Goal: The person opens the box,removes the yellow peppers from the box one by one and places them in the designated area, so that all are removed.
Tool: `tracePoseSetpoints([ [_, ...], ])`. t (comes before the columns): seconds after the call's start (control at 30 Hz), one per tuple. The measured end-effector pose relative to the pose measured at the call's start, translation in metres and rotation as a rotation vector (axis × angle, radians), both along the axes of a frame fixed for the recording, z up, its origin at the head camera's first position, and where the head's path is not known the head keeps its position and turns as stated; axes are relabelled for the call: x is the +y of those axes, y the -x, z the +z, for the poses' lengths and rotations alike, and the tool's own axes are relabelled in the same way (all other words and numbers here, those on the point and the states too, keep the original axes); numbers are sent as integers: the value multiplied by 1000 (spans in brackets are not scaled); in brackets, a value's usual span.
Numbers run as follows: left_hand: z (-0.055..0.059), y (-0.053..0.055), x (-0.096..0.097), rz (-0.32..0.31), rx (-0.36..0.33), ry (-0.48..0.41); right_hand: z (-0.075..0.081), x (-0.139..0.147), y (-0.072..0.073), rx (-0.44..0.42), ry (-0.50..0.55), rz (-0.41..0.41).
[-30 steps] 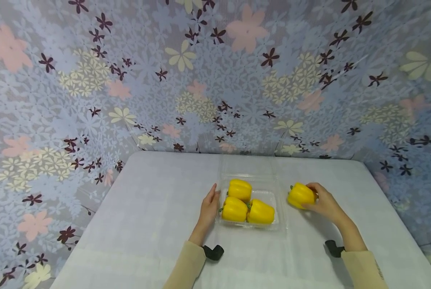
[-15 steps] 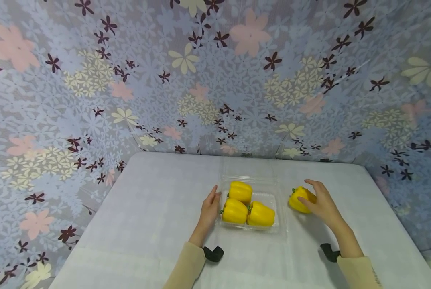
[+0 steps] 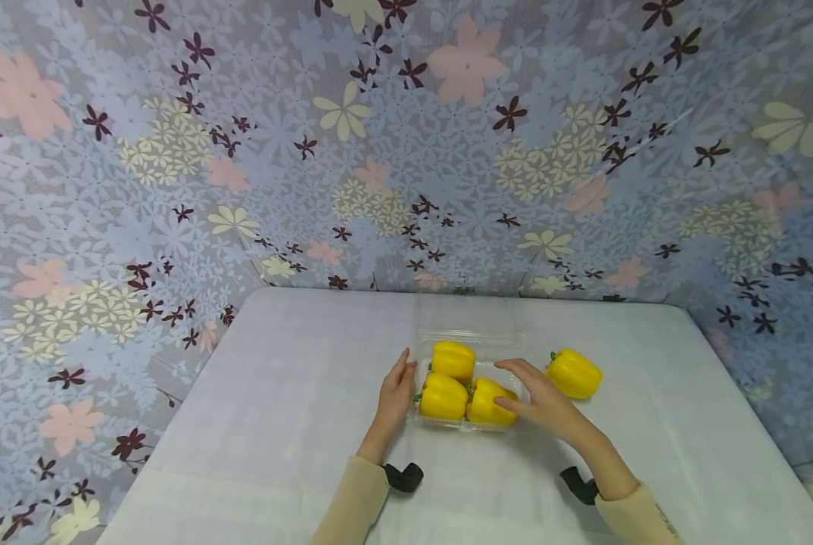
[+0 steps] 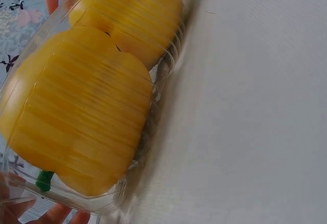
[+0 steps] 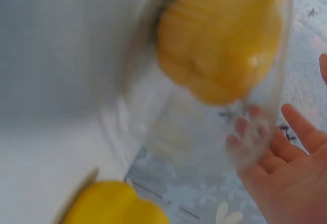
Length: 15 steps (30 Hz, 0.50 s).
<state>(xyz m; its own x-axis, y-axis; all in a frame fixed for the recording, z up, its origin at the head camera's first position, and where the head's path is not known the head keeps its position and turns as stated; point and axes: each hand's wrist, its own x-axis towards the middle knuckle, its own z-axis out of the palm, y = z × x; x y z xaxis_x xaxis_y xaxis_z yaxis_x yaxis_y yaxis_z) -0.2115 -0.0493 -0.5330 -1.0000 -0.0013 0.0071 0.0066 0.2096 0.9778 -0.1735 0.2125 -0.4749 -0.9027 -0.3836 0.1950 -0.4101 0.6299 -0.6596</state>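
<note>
A clear plastic clamshell box stands on the table with its lid folded back. Inside it are three yellow bell peppers: one at the back left, one at the front left and one at the front right. My left hand rests along the box's left side, fingers fairly straight. Over the box's right edge my right hand hovers, thumb and fingers spread, holding nothing. A fourth yellow bell pepper lies on the table just right of that hand. Through the clear wall the left wrist view shows a pepper.
The box's transparent lid lies toward the back of the white-covered table. A floral curtain or wall covering rises behind the table. Black wrist mounts stick out at both cuffs.
My right hand has let go of the pepper on the right and moved left to above the box's right side. That pepper stays on the table. The left hand has held still.
</note>
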Motion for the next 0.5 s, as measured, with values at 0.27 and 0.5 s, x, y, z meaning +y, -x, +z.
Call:
tracePoseSetpoints([
  [0.27,-1,0,0,1,3,2,-21,-10,-1,-5,-20,76],
  [0.5,0,0,0,0,3,-3,-25,-13,-1,-56,-1,73],
])
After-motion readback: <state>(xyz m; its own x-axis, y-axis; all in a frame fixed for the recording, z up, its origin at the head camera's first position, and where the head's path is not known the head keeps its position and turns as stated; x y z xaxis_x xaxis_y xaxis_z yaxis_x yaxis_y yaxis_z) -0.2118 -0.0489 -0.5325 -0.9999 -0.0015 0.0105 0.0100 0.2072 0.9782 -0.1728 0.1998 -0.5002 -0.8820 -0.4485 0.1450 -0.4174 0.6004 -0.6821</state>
